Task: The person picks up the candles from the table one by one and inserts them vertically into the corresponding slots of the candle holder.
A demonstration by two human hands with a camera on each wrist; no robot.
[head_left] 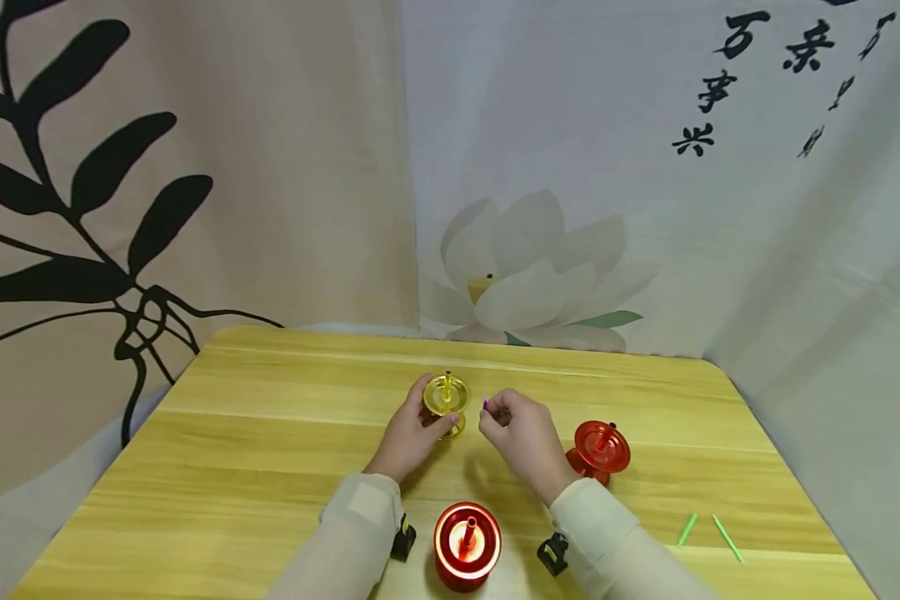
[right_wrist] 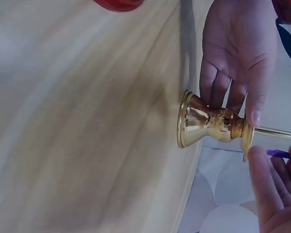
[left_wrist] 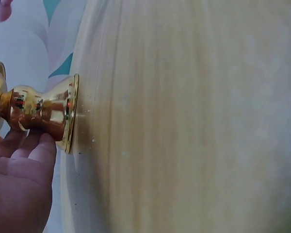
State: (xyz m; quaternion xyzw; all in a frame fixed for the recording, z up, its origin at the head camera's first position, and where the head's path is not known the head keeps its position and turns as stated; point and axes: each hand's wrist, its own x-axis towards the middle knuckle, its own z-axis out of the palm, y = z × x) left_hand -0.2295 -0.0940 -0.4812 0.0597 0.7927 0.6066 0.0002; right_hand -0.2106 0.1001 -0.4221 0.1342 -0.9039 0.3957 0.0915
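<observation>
In the head view my left hand (head_left: 410, 437) grips a shiny gold candle holder (head_left: 447, 393), which has a round dish and a thin tube upright at its centre. The right wrist view has the left thumb at the dish rim and the other fingers behind the waisted stem. The flared base is close over the tabletop. My right hand (head_left: 527, 437) pinches a small purple stick (right_wrist: 277, 154) between thumb and fingers, mostly hidden by them. Its tip is beside the gold tube, and one right fingertip is right at the dish rim.
A red candle holder (head_left: 602, 447) stands by the right wrist. Another red one (head_left: 468, 546) stands between the forearms, near the front. Two thin green sticks (head_left: 729, 537) lie on the wooden table (head_left: 270, 467) at right. Printed curtains (head_left: 307, 167) hang behind the far edge.
</observation>
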